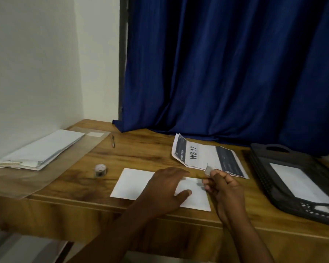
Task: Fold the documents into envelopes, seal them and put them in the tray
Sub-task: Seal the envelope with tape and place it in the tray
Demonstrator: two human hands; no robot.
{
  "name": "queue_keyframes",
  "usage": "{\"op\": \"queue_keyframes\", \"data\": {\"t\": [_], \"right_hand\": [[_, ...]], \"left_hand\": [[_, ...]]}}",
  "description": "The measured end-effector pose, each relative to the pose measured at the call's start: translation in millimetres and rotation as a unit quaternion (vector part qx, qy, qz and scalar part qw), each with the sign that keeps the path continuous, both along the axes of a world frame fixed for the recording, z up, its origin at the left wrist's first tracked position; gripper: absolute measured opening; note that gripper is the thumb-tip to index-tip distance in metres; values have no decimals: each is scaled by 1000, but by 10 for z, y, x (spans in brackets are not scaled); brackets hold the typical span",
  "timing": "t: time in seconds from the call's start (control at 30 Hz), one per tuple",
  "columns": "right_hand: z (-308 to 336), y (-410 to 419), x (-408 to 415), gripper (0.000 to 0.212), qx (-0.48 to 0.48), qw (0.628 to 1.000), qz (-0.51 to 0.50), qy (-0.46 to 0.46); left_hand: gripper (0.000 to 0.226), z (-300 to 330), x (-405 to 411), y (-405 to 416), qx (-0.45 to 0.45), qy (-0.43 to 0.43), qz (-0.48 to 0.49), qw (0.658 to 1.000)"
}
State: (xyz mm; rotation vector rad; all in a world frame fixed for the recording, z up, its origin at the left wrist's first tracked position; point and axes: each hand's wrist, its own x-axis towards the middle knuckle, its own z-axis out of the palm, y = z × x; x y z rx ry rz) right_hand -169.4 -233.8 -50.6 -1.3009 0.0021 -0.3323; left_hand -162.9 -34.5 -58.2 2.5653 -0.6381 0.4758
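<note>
A white envelope point(133, 184) lies flat near the front edge of the wooden table point(141, 154). My left hand point(165, 188) presses down on its middle with fingers spread. My right hand point(224, 188) hovers at the envelope's right end and pinches a small piece of clear tape point(208, 170) between thumb and fingers. Printed documents point(203, 155) marked "WS 17" lie behind my hands. A dark tray point(260, 164) at the right holds a white envelope point(300, 183).
A tape roll point(100, 170) stands left of the envelope. A stack of blank envelopes point(42, 149) rests on a clear plastic sheet point(17, 185) at the far left. A pen point(113, 140) lies near the back. A blue curtain point(226, 73) hangs behind the table.
</note>
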Motion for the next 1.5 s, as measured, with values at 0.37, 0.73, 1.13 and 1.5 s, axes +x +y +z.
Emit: {"op": "queue_keyframes", "data": {"t": [0.37, 0.73, 1.13, 1.5], "right_hand": [[-48, -272, 89, 8, -457, 884, -63, -76], [-185, -61, 270, 9, -664, 712, -86, -212], [-224, -49, 277, 11, -689, 695, -67, -195], [-252, -82, 250, 18, -675, 717, -28, -171]], "left_hand": [[76, -160, 183, -165, -46, 93, 20, 994], [78, -181, 183, -183, -45, 76, 26, 996], [55, -197, 164, -182, -10, 38, 3, 999], [56, -178, 165, -208, 106, 37, 7, 994]]}}
